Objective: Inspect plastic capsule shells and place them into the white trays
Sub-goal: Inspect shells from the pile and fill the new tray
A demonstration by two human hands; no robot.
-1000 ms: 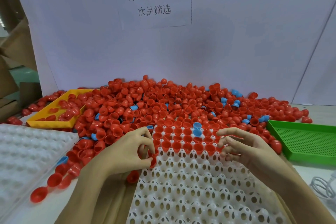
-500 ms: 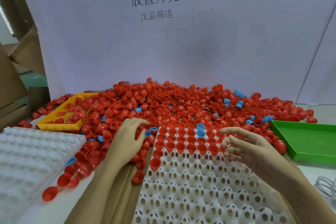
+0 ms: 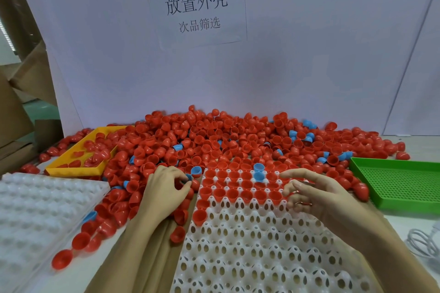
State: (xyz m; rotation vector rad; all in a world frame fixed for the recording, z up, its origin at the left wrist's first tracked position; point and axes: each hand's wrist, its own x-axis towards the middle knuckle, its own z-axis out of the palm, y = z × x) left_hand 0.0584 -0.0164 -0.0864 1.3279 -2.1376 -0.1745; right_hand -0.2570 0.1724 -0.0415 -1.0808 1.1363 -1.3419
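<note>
Shells (image 3: pixel 228 140), hundreds of them, glossy red plastic half-domes heaped against the white backboard (image 3: pixel 309 66), with a scattering of blue ones mixed through. Some lie mouth-up like little cups, others dome-up, smooth and shiny. In front sits the tray (image 3: pixel 250 252), white moulded plastic, a grid of cone-shaped pockets with oval cut-outs in the walls. Its far rows are filled: red shells seated mouth-up, and two blue shells (image 3: pixel 258 172) one behind the other in those rows. One red shell (image 3: pixel 199 216) sits alone at the tray's left edge, in the next row down.

Left hand (image 3: pixel 166 191) rests in the pile just left of the tray, fingers curled in, thumb and fingertips pinching at a small blue shell (image 3: pixel 188 177); a larger blue shell (image 3: pixel 196 170) lies just beyond it. Right hand (image 3: pixel 316 195) hovers over the tray's right side, fingers spread and loosely bent, holding nothing that shows.

Off left, a second white tray (image 3: pixel 35 209), bumpy, lies with its dimpled underside up. Behind it a yellow tray (image 3: pixel 71 169) holds a few red shells. Right, a green tray (image 3: pixel 400 183) with a perforated mesh floor. White cable (image 3: pixel 426 242) coiled at the right edge.
</note>
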